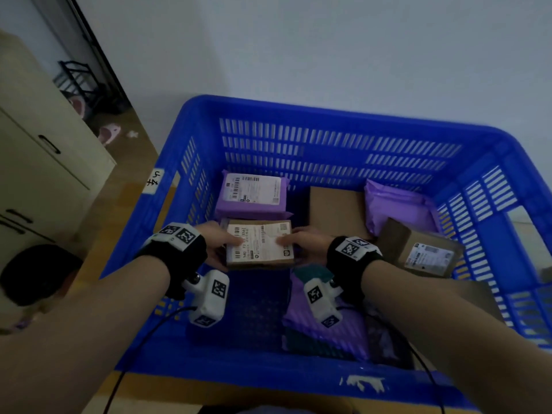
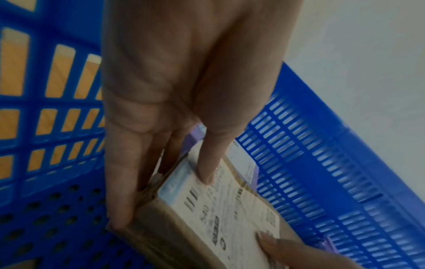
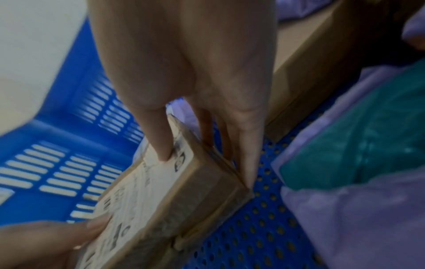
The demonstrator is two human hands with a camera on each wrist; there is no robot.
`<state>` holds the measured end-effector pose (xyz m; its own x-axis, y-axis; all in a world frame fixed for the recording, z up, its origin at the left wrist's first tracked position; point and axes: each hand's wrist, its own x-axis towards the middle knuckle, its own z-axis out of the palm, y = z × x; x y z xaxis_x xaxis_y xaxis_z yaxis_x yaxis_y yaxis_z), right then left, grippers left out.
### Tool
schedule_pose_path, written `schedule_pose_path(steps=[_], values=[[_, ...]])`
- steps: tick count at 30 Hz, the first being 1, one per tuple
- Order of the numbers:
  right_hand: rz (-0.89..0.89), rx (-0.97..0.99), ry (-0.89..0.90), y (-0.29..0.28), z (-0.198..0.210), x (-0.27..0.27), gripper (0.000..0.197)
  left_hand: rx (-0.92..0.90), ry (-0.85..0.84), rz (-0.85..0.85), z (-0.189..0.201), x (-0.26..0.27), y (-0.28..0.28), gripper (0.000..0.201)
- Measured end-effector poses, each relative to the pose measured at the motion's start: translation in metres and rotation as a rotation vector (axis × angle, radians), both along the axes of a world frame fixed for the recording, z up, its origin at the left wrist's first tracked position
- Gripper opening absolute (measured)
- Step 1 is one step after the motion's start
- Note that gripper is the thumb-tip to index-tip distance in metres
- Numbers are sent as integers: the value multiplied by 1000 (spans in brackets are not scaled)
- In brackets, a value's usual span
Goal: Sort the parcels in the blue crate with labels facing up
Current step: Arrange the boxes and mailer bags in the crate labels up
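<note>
A small brown cardboard parcel (image 1: 259,245) with its white label facing up is held between both hands inside the blue crate (image 1: 328,115). My left hand (image 1: 218,243) grips its left end, thumb on the label and fingers (image 2: 119,209) down the side. My right hand (image 1: 301,245) grips the right end the same way, thumb on top and fingers (image 3: 247,169) along the side. The parcel (image 2: 207,218) sits low over the perforated crate floor (image 3: 253,227); contact with the floor cannot be told. Just behind it lies a purple parcel (image 1: 252,194), label up.
A plain brown box (image 1: 336,210) lies mid-crate, a purple bag (image 1: 397,207) at the back right, and a tilted brown box (image 1: 418,249) with a label leans by the right wall. A purple and teal bag (image 1: 325,330) lies near the front. A beige cabinet (image 1: 35,162) stands left.
</note>
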<state>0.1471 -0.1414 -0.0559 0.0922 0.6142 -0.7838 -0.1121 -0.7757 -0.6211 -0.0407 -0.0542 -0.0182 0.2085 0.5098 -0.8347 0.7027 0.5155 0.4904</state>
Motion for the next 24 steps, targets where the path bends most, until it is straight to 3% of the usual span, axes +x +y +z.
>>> schedule_pose_path(steps=[10, 19, 24], values=[[-128, 10, -58, 28, -15, -27, 34, 315, 301, -63, -38, 8, 18, 35], [-197, 50, -3, 37, -17, -30, 35, 453, 292, -62, -45, 9, 29, 27], [-121, 13, 67, 33, -8, -29, 38, 492, 249, -36, -44, 8, 27, 29]])
